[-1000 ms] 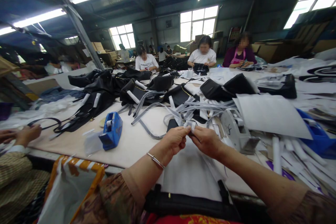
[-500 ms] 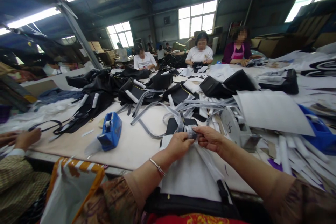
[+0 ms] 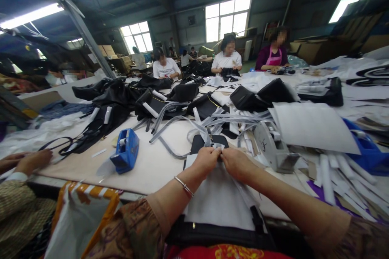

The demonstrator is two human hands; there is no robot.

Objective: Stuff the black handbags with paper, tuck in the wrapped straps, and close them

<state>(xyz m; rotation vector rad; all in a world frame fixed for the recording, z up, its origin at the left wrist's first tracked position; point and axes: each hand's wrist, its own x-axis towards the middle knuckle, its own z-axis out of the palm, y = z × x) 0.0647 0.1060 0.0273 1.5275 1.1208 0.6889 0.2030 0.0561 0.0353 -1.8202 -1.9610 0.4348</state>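
Note:
My left hand [image 3: 206,160] and my right hand [image 3: 236,162] meet fingertip to fingertip over a small wrapped piece on a grey strap [image 3: 212,144], pinching it from both sides. The piece lies on a black bag [image 3: 199,142] with a white sheet [image 3: 219,198] spread over its near part. The strap curls away to the left [image 3: 170,153] across the beige table [image 3: 152,166]. A metal bangle sits on my left wrist.
A blue tape dispenser [image 3: 125,151] stands to the left, a grey one [image 3: 270,145] to the right. Black bags [image 3: 115,101] and grey straps pile beyond. A neighbour's hands [image 3: 27,161] rest at far left. Other people sit at the far end. White rolls [image 3: 334,170] lie right.
Both hands have dropped from above the table down onto the bag, still pinching the wrapped piece of strap together. The view has tilted slightly downward.

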